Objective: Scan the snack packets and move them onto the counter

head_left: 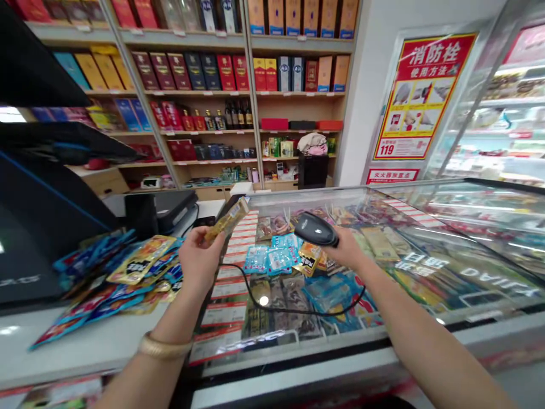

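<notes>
Left hand point(200, 247): grip closed to a pinch on the near end of a gold packet point(232, 218), thumb and fingers meeting round it. Far end stuck out free, pale printed patch uncovered, probably why it was pinched at one end. Packet was in the air, over the strip between the worktop point(97, 358) and the glass top point(357, 329).

Right hand point(347, 247): grip closed round the handle of a black scanner point(315, 229), most fingers hidden beneath. Handle hold left the head clear, pointing roughly towards the packet side. Cable point(293, 311) sagged in a loop over the glass, likely slack for reach.

Blue packets point(279, 258) lay on the glass under the scanner, an orange-gold packet point(309, 257) beside them. Mixed packet pile point(136, 264) sat on the worktop just beside the left hand, so within easy reach, I'd judge. Overlapped and loosely fanned; count unclear.
</notes>
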`<action>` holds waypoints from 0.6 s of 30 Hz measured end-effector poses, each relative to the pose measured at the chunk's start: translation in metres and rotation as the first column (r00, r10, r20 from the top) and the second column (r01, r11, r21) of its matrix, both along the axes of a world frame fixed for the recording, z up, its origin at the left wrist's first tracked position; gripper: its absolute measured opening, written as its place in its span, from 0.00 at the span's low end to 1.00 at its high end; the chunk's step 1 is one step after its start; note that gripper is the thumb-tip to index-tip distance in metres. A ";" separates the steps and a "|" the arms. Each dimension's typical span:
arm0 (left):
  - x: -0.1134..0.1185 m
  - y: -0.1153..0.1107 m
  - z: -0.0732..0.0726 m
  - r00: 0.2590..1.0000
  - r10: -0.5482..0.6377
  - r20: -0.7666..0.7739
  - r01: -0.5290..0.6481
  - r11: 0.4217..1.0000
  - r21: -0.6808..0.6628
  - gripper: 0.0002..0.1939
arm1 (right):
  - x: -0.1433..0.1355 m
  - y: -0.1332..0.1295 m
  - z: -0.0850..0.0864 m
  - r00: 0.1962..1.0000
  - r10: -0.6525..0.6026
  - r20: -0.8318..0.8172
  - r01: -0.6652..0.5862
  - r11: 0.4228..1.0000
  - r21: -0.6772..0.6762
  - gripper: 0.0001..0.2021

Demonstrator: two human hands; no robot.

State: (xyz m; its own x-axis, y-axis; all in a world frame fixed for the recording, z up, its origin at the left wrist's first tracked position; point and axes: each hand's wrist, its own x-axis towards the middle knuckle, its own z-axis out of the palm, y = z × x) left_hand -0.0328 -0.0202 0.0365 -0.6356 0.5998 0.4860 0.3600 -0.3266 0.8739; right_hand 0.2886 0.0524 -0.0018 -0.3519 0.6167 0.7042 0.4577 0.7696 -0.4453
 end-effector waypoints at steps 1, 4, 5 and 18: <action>-0.011 -0.005 0.006 0.997 0.031 -0.073 -0.031 1.000 -0.001 0.14 | 0.001 0.000 0.001 1.000 -0.014 -0.008 0.014 1.000 0.014 0.09; -0.053 -0.026 0.020 0.944 0.125 -0.306 -0.140 0.990 -0.028 0.12 | 0.003 -0.001 0.003 0.999 -0.037 -0.007 0.038 0.999 0.034 0.09; -0.070 -0.033 0.022 0.902 0.171 -0.396 -0.204 0.978 -0.043 0.11 | 0.003 -0.002 0.004 0.999 -0.044 -0.002 0.044 0.998 0.037 0.10; -0.180 -0.067 0.000 0.466 0.271 -0.842 -0.585 0.809 -0.063 0.12 | 0.001 -0.003 0.006 0.999 -0.035 -0.004 0.035 0.997 0.065 0.09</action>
State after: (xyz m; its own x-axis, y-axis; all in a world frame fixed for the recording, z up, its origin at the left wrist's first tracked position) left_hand -0.2124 -0.0874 0.0365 -0.3244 0.5662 0.7578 0.9390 0.2897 0.1856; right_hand 0.2893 0.0496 0.0038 -0.3284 0.5816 0.7443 0.4838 0.7803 -0.3963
